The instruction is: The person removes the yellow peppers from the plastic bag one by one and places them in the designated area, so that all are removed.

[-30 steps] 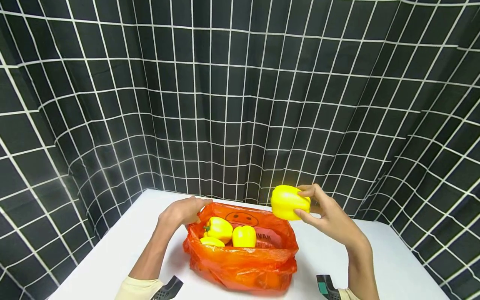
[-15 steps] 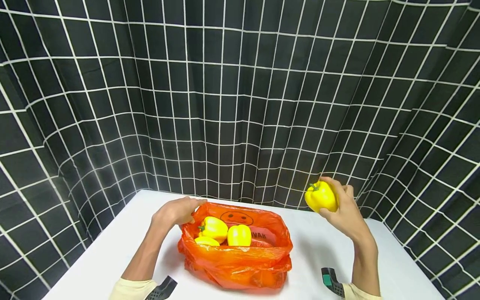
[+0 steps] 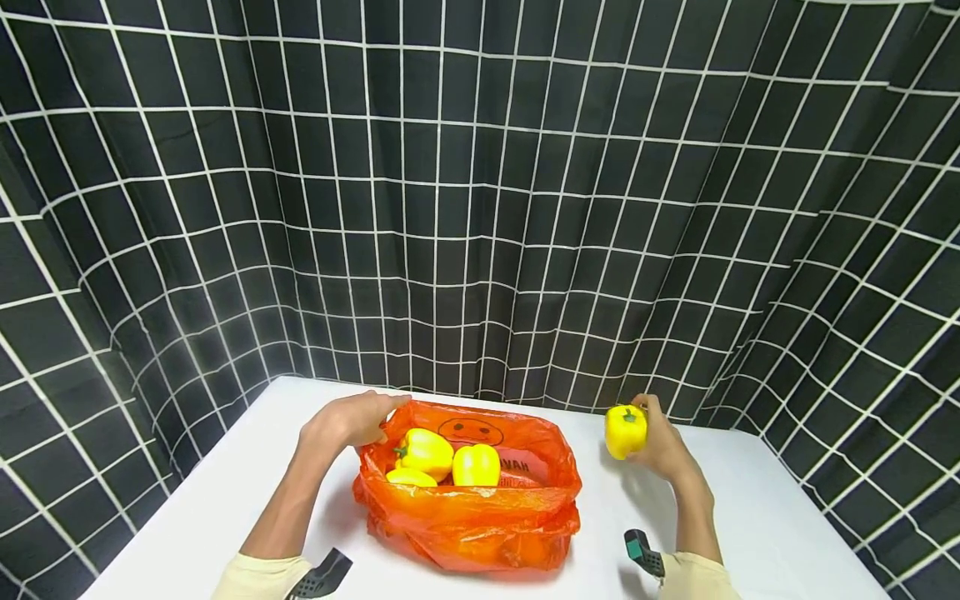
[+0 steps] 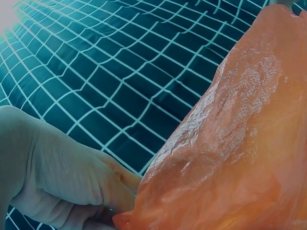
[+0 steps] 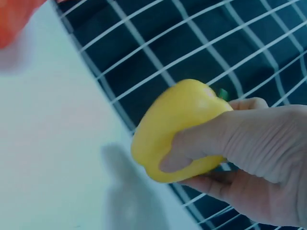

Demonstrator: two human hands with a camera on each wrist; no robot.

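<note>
Right hand [image 3: 663,446] grips yellow pepper [image 3: 626,432] above desk [image 3: 765,500], right of orange bag [image 3: 472,521]; left hand [image 3: 347,422] pinches bag. Smooth pepper could drop if grip slackens; thin bag could slump if released.

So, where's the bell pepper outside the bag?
In the head view, the yellow bell pepper is in the right hand, right of the orange plastic bag.

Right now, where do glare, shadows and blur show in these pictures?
Head view: soft shadow on the white table near the right hand; left wrist view: glare on the crinkled orange plastic bag; right wrist view: blurry shadow near the rounded yellow bell pepper.
</note>
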